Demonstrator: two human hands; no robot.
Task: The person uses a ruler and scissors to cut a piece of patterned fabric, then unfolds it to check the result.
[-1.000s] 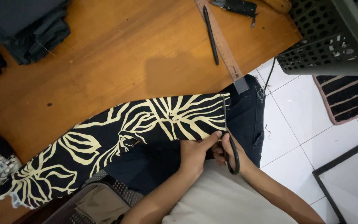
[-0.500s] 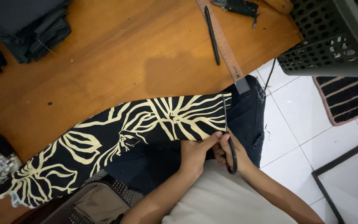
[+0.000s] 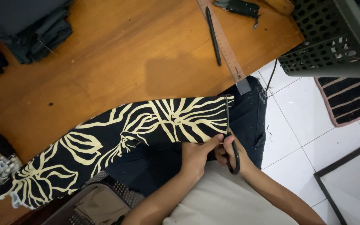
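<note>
The right hand (image 3: 230, 152) is gripping a pair of black-handled scissors (image 3: 231, 137), fingers curled through the loops, and the blades are now running straight up along the right edge of the black fabric with cream leaf print (image 3: 117, 143) — a second ago they were sitting lower, mostly hidden beside the hand. The left hand (image 3: 196, 156) is pinching the fabric's lower edge just beside the scissors, thumb pressing on top, much as before. The fabric is lying diagonally over the near edge of the wooden counter (image 3: 117, 62) and across the person's dark-trousered lap. Farther off on the counter, a black pen (image 3: 213, 35) is lying beside a long ruler (image 3: 226, 46) — both unmoved. A perforated dark basket (image 3: 334, 41) is standing to the right.
</note>
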